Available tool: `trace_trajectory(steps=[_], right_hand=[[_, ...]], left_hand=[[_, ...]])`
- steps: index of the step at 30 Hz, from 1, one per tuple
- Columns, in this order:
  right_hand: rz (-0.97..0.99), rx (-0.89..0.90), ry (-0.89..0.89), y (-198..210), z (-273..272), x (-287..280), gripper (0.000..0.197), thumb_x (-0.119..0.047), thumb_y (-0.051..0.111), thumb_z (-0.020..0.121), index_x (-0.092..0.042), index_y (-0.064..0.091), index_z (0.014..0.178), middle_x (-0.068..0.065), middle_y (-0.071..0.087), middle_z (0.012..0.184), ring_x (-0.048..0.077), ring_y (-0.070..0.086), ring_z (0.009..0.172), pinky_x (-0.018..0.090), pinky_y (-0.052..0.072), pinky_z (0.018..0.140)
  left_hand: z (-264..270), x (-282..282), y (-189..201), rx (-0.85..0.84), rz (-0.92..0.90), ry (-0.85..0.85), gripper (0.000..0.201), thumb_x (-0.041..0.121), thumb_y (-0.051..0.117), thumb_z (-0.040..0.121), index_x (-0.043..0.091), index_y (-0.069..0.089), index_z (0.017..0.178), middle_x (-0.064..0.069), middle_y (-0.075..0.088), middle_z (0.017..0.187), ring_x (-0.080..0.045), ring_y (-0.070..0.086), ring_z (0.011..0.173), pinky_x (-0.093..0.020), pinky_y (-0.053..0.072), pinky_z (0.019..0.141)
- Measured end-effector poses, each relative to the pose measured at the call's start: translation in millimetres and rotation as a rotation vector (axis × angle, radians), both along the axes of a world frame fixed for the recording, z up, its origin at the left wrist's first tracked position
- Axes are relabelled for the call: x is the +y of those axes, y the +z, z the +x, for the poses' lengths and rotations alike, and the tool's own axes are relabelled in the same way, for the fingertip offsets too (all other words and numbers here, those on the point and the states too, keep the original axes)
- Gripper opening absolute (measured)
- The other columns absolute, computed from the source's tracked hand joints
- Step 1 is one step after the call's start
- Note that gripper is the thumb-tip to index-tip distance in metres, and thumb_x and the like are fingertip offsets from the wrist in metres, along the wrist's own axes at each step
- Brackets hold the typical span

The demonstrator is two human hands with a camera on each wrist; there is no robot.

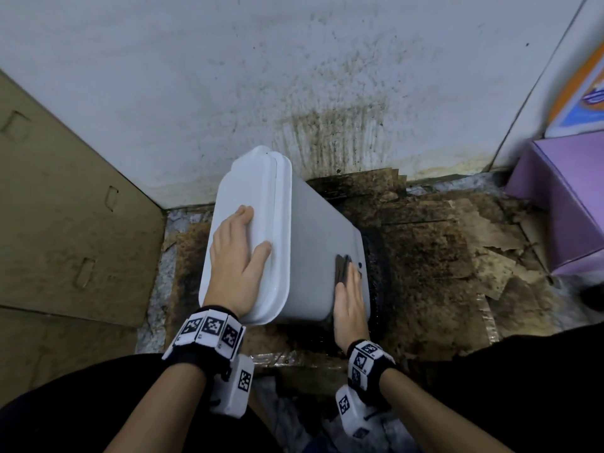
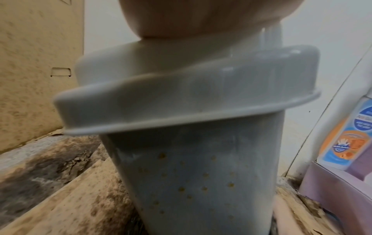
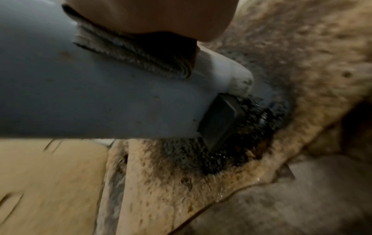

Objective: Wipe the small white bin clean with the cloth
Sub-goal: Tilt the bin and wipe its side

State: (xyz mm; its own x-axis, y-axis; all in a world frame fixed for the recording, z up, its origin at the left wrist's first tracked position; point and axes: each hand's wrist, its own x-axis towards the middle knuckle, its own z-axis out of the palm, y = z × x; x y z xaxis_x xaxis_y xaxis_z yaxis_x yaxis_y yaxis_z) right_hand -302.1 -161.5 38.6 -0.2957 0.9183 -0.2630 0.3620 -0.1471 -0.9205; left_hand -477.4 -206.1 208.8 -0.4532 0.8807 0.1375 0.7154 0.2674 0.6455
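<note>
The small white bin (image 1: 313, 243) stands tilted on dirty cardboard, its lid (image 1: 251, 197) closed and leaning toward the left. My left hand (image 1: 237, 253) lies flat on the lid with straight fingers. My right hand (image 1: 349, 295) presses a folded grey cloth (image 1: 342, 269) flat against the bin's side wall low down near the base. In the right wrist view the cloth (image 3: 132, 52) lies under my palm on the bin wall (image 3: 84, 101), just above a black foot pedal (image 3: 219, 120). The left wrist view shows the lid rim (image 2: 181, 101) and brown specks on the bin body (image 2: 201, 182).
The bin stands on stained, wet, blackened cardboard (image 1: 431, 250) against a mould-streaked white wall (image 1: 294, 76). A brown cardboard panel (image 1: 65, 197) stands at the left. A purple box (image 1: 568, 197) sits at the right, with an orange-and-blue package (image 1: 585, 93) above it.
</note>
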Motion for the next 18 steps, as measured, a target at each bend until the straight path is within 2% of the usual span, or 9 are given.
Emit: trace_trajectory(steps=[4,7,10,14,16,18], right_hand=[[-0.270,-0.025,-0.106,-13.4,8.7,21.7,0.059,-0.036,0.026,0.107,-0.020,0.006,0.160,-0.002,0.004,0.169,0.011,0.002,0.154,0.034,-0.002,0.125],[-0.322,-0.007,-0.189,-9.0,2.4,26.5,0.059,-0.040,0.022,0.107,-0.017,0.012,0.160,-0.001,0.010,0.168,0.014,0.007,0.154,0.037,0.001,0.126],[-0.316,-0.034,-0.280,0.4,-7.2,22.0,0.070,-0.052,0.016,0.099,-0.016,0.019,0.159,0.001,0.019,0.166,0.016,0.015,0.153,0.039,0.006,0.125],[-0.306,0.016,-0.305,37.1,-24.5,7.0,0.057,-0.041,0.020,0.106,-0.018,0.018,0.159,-0.003,0.016,0.167,0.013,0.008,0.154,0.038,0.000,0.125],[-0.278,0.117,-0.297,64.3,-35.7,-5.5,0.060,-0.044,0.020,0.102,-0.022,0.019,0.159,-0.006,0.015,0.167,0.009,0.006,0.153,0.038,0.000,0.126],[-0.241,0.223,-0.260,90.6,-45.4,-19.2,0.069,-0.052,0.018,0.092,-0.029,0.020,0.158,-0.013,0.016,0.165,0.003,0.006,0.151,0.037,0.001,0.126]], left_hand=[[1.9,1.2,0.9,-0.015,0.007,-0.003,0.072,0.052,0.036,0.086,0.018,0.033,0.149,0.002,0.031,0.156,-0.009,0.021,0.143,-0.032,0.014,0.120],[4.2,2.0,0.4,-0.006,0.007,-0.009,0.071,0.051,0.036,0.087,0.018,0.033,0.150,0.002,0.031,0.156,-0.012,0.021,0.144,-0.035,0.015,0.121],[2.8,1.6,-0.5,-0.015,0.012,-0.005,0.070,0.050,0.036,0.087,0.018,0.034,0.150,0.002,0.031,0.155,-0.012,0.021,0.144,-0.038,0.016,0.122],[0.0,1.0,-0.8,-0.036,0.025,0.005,0.070,0.049,0.036,0.087,0.018,0.035,0.149,0.003,0.032,0.154,-0.011,0.022,0.143,-0.039,0.017,0.122],[-0.4,1.4,-1.1,-0.029,0.032,0.004,0.069,0.048,0.037,0.087,0.018,0.036,0.149,0.003,0.033,0.153,-0.011,0.022,0.143,-0.039,0.018,0.122],[-0.7,2.1,-2.3,-0.018,0.033,0.002,0.069,0.048,0.037,0.087,0.017,0.036,0.149,0.001,0.033,0.153,-0.013,0.023,0.143,-0.040,0.019,0.121]])
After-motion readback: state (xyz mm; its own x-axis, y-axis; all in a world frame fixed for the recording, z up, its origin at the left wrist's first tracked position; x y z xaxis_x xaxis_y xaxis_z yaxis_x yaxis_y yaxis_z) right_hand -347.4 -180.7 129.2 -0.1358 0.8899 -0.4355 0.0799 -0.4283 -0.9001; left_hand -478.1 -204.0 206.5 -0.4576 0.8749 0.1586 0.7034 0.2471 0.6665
